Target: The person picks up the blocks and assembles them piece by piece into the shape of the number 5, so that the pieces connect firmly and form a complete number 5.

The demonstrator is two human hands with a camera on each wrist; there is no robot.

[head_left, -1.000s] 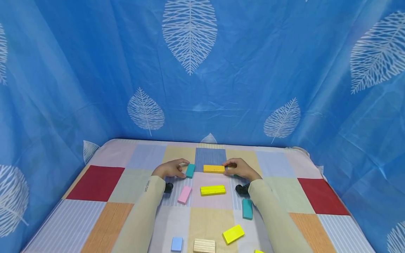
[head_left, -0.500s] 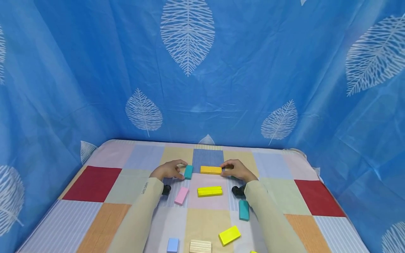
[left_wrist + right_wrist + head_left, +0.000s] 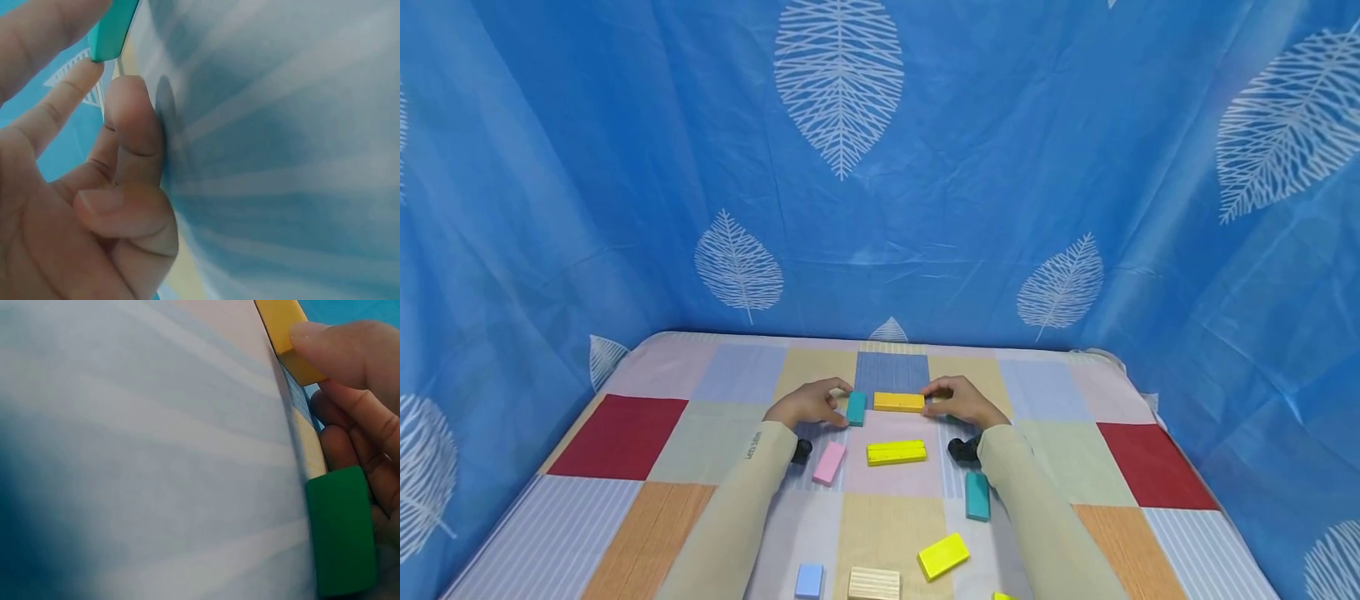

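Note:
A teal block [image 3: 856, 409] lies toward the far side of the patchwork cloth, pinched at its ends between the thumb and forefinger of my left hand [image 3: 810, 404]. The left wrist view shows a corner of this teal block [image 3: 112, 37] between two fingertips, the other fingers curled below. Just to its right, across a narrow gap, lies an orange-yellow block [image 3: 898, 402] set crosswise. My right hand [image 3: 966, 402] pinches its right end; the thumb lies against the orange-yellow block [image 3: 287, 344] in the right wrist view. A green block [image 3: 344, 531] sits beneath the right palm, mostly hidden from the head view.
Nearer me lie a yellow block pair [image 3: 897, 452], a pink block [image 3: 829, 463], a second teal block [image 3: 977, 497], a bright yellow block [image 3: 943, 557], a light blue block [image 3: 809, 581] and a striped wooden block [image 3: 874, 583]. Blue curtain [image 3: 880, 208] surrounds the table's far edges.
My left hand has shifted the teal block rightward, closer to the orange-yellow block, and turned it straighter. The right hand keeps its place at the orange-yellow block. The head view has shifted slightly.

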